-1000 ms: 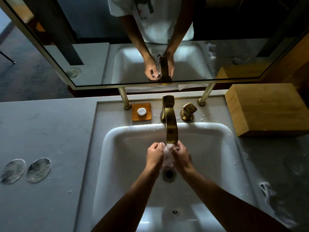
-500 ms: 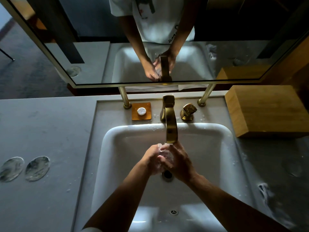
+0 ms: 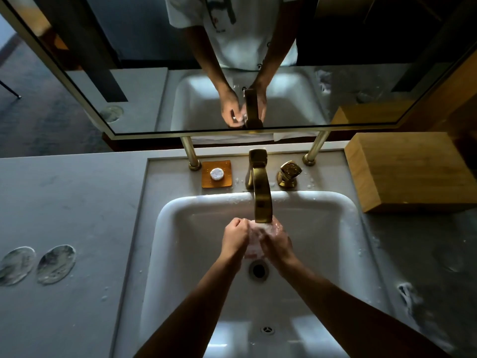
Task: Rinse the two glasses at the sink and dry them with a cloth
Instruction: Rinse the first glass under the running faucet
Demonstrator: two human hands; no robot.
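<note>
Both forearms are bare to beyond the elbow, no watch or rings visible. The mirror's reflection shows a white short-sleeved shirt with a dark printed chest marking.

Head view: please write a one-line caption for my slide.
Both hands hold a clear glass under the brass faucet above the white sink.

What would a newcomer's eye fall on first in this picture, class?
First, the two hands, left hand and right hand, closed around a clear glass under the gold tap, over the drain of the white sink. Next, the wide mirror behind, then the wooden box on the right.
</note>
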